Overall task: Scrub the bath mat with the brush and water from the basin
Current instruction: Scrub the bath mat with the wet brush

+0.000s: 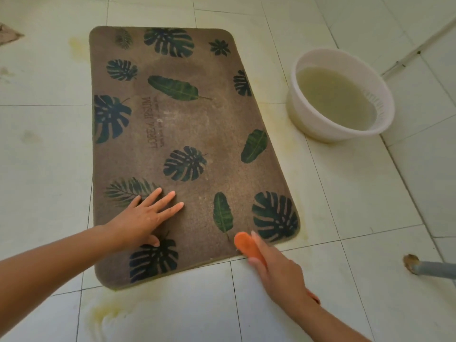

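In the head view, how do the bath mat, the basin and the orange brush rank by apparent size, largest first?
1. bath mat: by far the largest.
2. basin: clearly smaller than the mat.
3. brush: smallest, though nearest the camera; the right hand hides part of it.

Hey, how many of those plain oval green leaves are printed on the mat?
3. One leaf near the mat's middle, beyond the lettering; one by the right edge, nearest the basin; one at the near end, just beyond the brush. The left hand might cover another.
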